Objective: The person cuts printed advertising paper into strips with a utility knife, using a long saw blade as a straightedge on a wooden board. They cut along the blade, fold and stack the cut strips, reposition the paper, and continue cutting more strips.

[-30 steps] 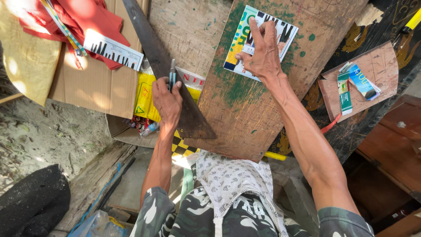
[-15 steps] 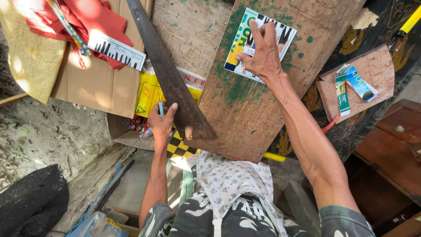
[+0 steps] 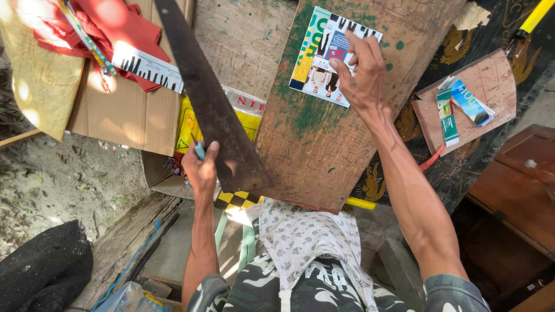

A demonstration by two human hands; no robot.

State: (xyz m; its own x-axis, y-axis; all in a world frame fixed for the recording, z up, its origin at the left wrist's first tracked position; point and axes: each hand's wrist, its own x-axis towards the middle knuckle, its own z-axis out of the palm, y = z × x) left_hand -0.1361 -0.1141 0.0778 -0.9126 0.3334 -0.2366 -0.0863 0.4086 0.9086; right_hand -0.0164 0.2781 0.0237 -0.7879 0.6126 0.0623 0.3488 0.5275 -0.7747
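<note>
The left hand (image 3: pixel 202 167) is clenched round the blue grip of a long, dark, rusted handsaw (image 3: pixel 208 101). The blade lies flat along the left edge of a worn wooden board with green paint stains (image 3: pixel 324 138) and runs up past the top of the view. The saw's broad heel rests at the board's lower left corner, touching the wood.

The right hand (image 3: pixel 361 72) is pressed flat, fingers spread, on the board's upper part, grasping nothing. It partly covers a colourful printed paper sheet (image 3: pixel 324 55) lying there.

To the left of the saw, a brown cardboard sheet (image 3: pixel 121 115) carries a crumpled red cloth (image 3: pixel 104 29) and a white ruler with black marks (image 3: pixel 147 69). A yellow plastic packet (image 3: pixel 191 124) shows between cardboard and board. To the right, a small reddish board piece (image 3: pixel 491 86) bears a green-and-blue carton (image 3: pixel 462 104). A patterned white cloth (image 3: pixel 306 237) lies at the board's near edge.
</note>
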